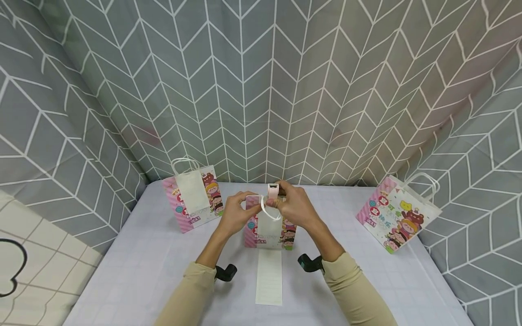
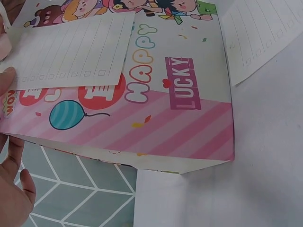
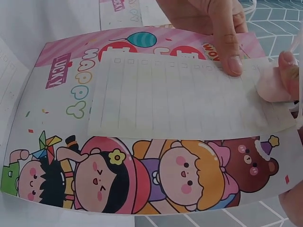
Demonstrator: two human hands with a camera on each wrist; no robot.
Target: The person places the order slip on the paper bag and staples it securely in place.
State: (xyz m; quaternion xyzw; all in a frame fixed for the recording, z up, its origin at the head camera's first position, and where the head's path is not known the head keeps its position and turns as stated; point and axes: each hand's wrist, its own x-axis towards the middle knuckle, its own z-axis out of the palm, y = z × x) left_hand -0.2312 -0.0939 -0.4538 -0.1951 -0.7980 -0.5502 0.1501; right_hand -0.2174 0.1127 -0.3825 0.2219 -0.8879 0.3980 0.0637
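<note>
Left bag (image 1: pixel 211 192): sheet (image 1: pixel 191 192) fitted. Middle bag (image 1: pixel 250 230): sheet (image 1: pixel 269 228) pinched by left fingers (image 1: pixel 240 198), stapler (image 1: pixel 273 191) gripped by right fingers (image 1: pixel 287 189). Right bag (image 1: pixel 395 213): unfitted.

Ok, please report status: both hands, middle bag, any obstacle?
Left hand pinching paper slip against middle bag. Right hand holding pink stapler-like tool at top. White handle across slip, possibly in the way.

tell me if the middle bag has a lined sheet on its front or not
On: both wrist views show the lined sheet covering part of the middle bag. Whether it is fastened, I cannot tell.
</note>
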